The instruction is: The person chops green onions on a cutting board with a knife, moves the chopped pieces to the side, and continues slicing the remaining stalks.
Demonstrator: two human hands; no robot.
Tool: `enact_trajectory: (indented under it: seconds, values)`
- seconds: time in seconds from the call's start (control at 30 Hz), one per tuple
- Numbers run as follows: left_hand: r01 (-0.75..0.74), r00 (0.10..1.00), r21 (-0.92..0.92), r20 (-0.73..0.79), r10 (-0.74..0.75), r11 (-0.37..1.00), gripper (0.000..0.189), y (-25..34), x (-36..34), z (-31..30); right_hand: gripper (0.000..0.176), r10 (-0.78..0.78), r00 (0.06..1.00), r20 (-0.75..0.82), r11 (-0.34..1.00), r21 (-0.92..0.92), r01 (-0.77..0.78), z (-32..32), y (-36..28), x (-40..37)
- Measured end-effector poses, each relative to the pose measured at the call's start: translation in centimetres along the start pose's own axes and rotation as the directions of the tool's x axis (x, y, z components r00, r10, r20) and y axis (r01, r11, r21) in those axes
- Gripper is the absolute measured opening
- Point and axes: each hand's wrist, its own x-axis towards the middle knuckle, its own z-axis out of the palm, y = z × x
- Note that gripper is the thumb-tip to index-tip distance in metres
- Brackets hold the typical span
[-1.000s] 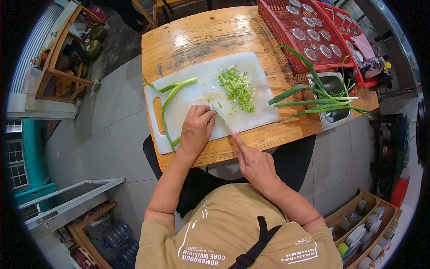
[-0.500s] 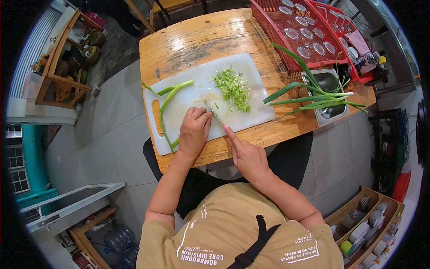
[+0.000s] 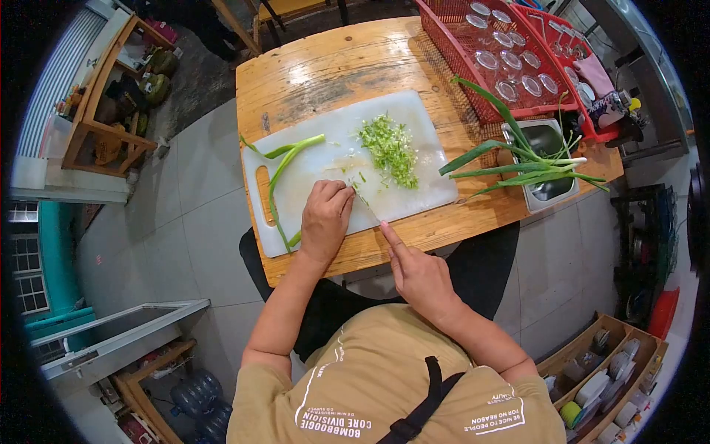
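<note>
On a white cutting board point(image 3: 325, 203), my left hand point(image 3: 325, 218) is curled with its fingertips bunched beside the blade, pressing on green onion that they mostly hide. My right hand point(image 3: 421, 277) grips a knife point(image 3: 365, 204), its index finger stretched along the top. The blade lies close against my left fingers, and its handle is covered by my palm. Small cut bits lie around the blade. Further back sits a pile of chopped green onion point(image 3: 390, 151). A long green onion stalk point(image 3: 285, 164) rests bent along the board's left side, by the handle slot.
Whole green onions point(image 3: 529, 166) lie across a metal container point(image 3: 547, 137) at the table's right edge. Behind it, a red plastic crate point(image 3: 473, 89) holds several upturned glasses. Another red basket point(image 3: 603, 133) with utensils stands farther right. The wooden table point(image 3: 310, 78) ends close to my body.
The knife and my right hand have moved slightly toward my body and to the right. A few more green bits show beside the blade. My left hand stays nearly in place.
</note>
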Motion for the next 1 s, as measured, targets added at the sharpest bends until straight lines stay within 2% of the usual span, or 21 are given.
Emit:
enact_trajectory:
  seconds: [0.27, 0.43, 0.67, 0.87, 1.0]
  values:
    - [0.006, 1.0, -0.006, 0.013, -0.006, 1.0, 0.013, -0.1, 0.0, 0.1, 0.065, -0.002, 1.0, 0.018, 1.0, 0.008, 0.002, 0.2, 0.2, 0.8]
    - [0.02, 1.0, 0.0, 0.014, -0.02, 1.0, 0.012, -0.2, 0.0, 0.2, 0.065, -0.001, 1.0, -0.001, 0.999, -0.05, 0.001, 1.5, 0.2, 2.4]
    - [0.032, 0.999, -0.021, -0.005, -0.032, 0.999, 0.012, 0.0, -0.2, 0.2, 0.065, 0.009, 0.999, 0.031, 0.998, -0.055, -0.007, 0.3, 0.2, -0.1]
    - [0.022, 1.0, -0.015, -0.02, -0.023, 1.0, 0.012, 0.0, -0.2, 0.2, 0.069, -0.015, 0.999, -0.036, 0.996, -0.084, 0.012, 2.4, 0.4, 2.5]
    - [0.01, 0.999, -0.018, -0.034, -0.01, 1.0, 0.012, -0.1, -0.3, 0.3, 0.07, 0.028, 0.999, 0.036, 0.998, -0.059, -0.026, 0.4, 0.2, -0.5]
